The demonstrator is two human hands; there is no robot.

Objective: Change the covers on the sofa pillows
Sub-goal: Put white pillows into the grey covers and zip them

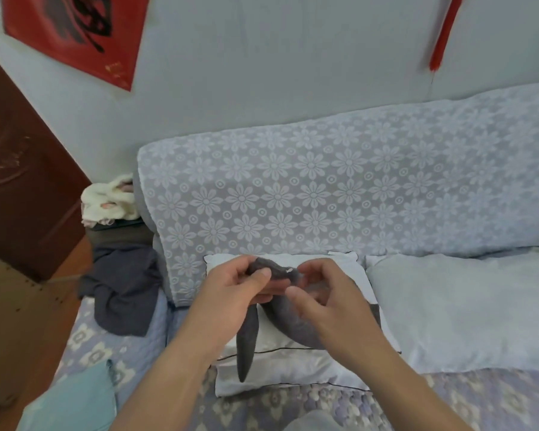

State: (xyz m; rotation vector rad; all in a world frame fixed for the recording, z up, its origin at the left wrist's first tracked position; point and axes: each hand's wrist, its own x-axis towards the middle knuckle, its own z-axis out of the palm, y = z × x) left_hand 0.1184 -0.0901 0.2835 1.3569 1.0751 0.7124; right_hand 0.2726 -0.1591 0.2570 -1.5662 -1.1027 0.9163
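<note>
So the grey pillow cover [277, 318] is bunched up in both hands right over the middle of the sofa seat, hanging above a white pillow [280, 365]. Its gathered top edge runs roughly 9 to 3 o'clock between the hands, and from there two floppy ends drop toward 6 o'clock: a narrow pointy tail on the left side and a wider fold under the right wrist. Fabric looks soft and a bit fuzzy, kind of fleece-like, with a tiny white tag or thread at the top.

The white pillow under it is smooth, slightly shiny, rectangular with thin dark piping. At 3 o'clock there's a second pale pillow [461, 309], puffier and matte. The sofa back [308, 194] wears a lacy daisy-pattern throw.

Left hand [231, 293] has its fingers curled round the bunched edge, thumb pressing on top. Right hand [321, 293] pinches the same edge, fingers curled in; exactly which fingertips touch, can't tell.
</note>
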